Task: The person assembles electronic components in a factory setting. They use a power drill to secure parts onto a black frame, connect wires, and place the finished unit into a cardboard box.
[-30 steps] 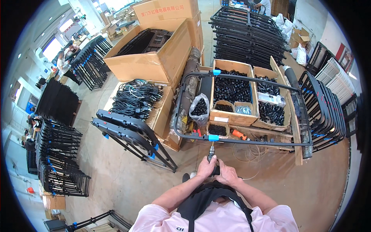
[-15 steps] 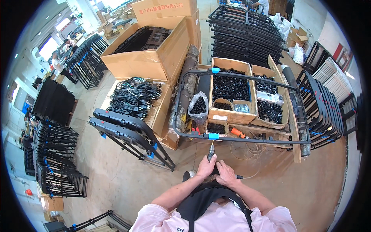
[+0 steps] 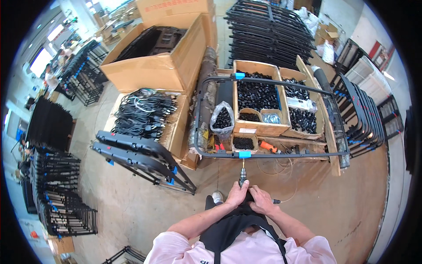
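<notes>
In front of my body I hold a drill [image 3: 243,174] with a chuck and a slim bit that points away from me. My left hand [image 3: 237,194] is closed round its body just behind the chuck. Closed lower on the tool, at its rear, is my right hand [image 3: 262,201]; the grip itself is mostly hidden. The bit's tip meets the near bar of a black tubular frame [image 3: 290,155] at a blue piece [image 3: 245,154]; whether it has entered cannot be made out. The frame lies flat over cartons of small parts.
Beneath the frame are a carton of black parts [image 3: 257,94], a parts bag [image 3: 222,121] and an orange-handled tool [image 3: 268,146]. A thin hose [image 3: 288,193] trails right. Left stand folded frames [image 3: 140,154] and bundled power cords [image 3: 143,112]; more frames [image 3: 362,116] lean right.
The whole view has shifted slightly, so the surroundings sit further left and higher. Both hands keep their grip, and the drill's bit stays at the blue piece.
</notes>
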The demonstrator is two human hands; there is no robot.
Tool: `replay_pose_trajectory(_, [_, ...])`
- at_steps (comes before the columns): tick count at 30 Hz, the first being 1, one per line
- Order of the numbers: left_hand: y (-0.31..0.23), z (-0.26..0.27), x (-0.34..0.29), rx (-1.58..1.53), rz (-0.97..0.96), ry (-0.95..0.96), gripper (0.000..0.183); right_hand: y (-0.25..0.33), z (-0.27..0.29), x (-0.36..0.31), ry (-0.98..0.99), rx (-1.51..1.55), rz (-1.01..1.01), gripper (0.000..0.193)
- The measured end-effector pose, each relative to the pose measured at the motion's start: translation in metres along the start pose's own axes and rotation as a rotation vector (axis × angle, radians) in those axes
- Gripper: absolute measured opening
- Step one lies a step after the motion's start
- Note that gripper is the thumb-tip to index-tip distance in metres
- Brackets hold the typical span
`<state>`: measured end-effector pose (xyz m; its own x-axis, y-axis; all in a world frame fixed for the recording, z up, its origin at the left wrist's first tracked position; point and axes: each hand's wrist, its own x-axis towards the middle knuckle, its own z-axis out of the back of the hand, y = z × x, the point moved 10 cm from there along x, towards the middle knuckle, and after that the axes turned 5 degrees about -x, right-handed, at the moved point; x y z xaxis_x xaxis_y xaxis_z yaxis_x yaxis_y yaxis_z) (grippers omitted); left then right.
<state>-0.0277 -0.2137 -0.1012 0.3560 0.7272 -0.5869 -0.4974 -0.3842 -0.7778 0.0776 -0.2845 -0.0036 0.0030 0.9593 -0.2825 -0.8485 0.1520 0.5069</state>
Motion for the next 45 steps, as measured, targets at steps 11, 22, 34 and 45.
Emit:
replay_pose_trajectory(11, [-0.016, -0.058, 0.009, 0.491, -0.143, 0.506, 0.062, -0.051, -0.008, -0.047, 0.028, 0.086, -0.345, 0.074])
replay_pose_trajectory(22, [-0.255, -0.14, 0.029, 0.442, -0.702, 0.732, 0.039, -0.333, 0.086, -0.081, -0.393, 0.236, -1.022, 0.063])
replay_pose_trajectory(34, [-0.37, -0.323, 0.232, 0.908, -0.875, 0.341, 0.021, -0.58, 0.148, -0.02, -0.42, 0.161, -0.965, 0.08])
replay_pose_trajectory(45, [-0.284, -0.419, 0.372, 1.643, -0.567, 0.479, 0.025, -0.573, 0.156, -0.055, -0.248, 0.173, -0.762, 0.07])
